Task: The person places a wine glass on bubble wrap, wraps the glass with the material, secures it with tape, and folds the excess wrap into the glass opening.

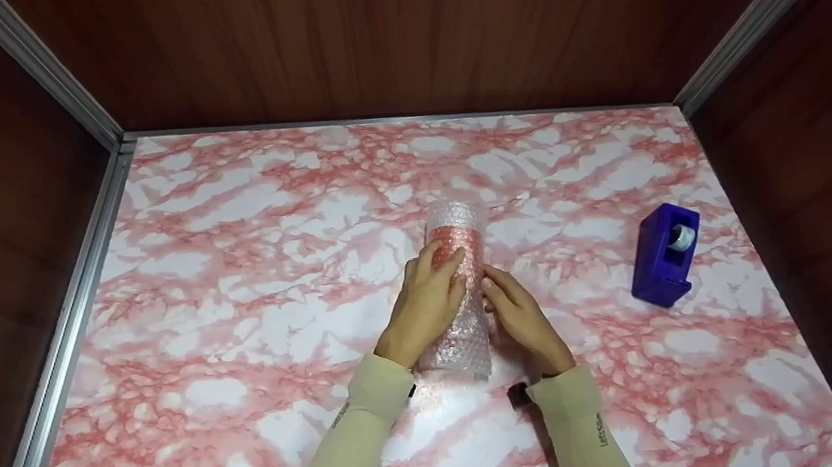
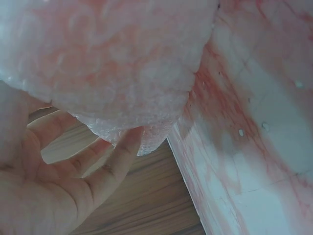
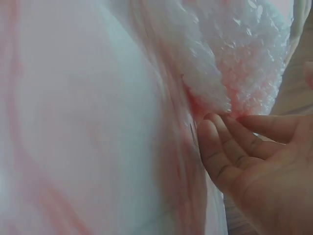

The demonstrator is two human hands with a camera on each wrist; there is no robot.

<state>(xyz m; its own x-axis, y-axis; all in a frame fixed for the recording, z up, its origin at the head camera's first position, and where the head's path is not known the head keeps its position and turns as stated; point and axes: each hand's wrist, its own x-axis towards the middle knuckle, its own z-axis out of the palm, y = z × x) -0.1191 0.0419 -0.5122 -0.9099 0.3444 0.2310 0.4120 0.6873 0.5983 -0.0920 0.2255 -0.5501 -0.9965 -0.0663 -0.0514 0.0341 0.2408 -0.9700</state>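
Observation:
A roll of clear bubble wrap [image 1: 463, 342] lies at the middle of the table, around something reddish whose kind is hidden by the layers. Across the top of the roll rests my left hand [image 1: 429, 292], its fingers spread and pressing on the wrap. On the right side, my right hand [image 1: 525, 314] pinches the wrap's edge low by the table. The right wrist view shows the fingertips together at the loose edge of the bubble wrap [image 3: 252, 73]. In the left wrist view, the fingers [image 2: 115, 169] touch the wrap [image 2: 132, 63] from the side.
A blue tape dispenser [image 1: 663, 257] with a roll of clear tape [image 1: 681, 238] stands to the right on the pink-and-white marbled table [image 1: 239, 279]. Dark wood panels [image 1: 369, 42] with metal frame edges enclose the back and both sides.

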